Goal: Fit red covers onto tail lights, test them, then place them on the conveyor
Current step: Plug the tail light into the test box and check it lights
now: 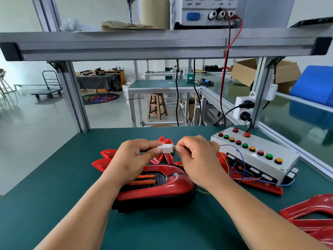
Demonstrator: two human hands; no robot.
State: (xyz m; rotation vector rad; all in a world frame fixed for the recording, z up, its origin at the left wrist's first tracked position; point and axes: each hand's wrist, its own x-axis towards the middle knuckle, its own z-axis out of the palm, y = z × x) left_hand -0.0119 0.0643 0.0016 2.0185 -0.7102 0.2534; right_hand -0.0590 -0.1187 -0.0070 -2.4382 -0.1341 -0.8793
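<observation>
Workbench (54,186), green surface: tail light (158,188) with red cover fitted lies nearest, under both forearms, two orange strips glowing inside. Above it, left hand (133,157) pinches white connector (166,148) between thumb and fingers; right hand (196,157) is closed on something small at the connector's end. Behind: loose red covers (106,158). Right: test box (255,156) with coloured buttons. Overhead shelf: power supply (207,11).

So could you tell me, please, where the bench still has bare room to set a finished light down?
The green mat is bare left of the tail light, towards the frame post, and along the near edge between the forearms. It is crowded behind the hands with loose red covers, and rightwards by the button box.
</observation>
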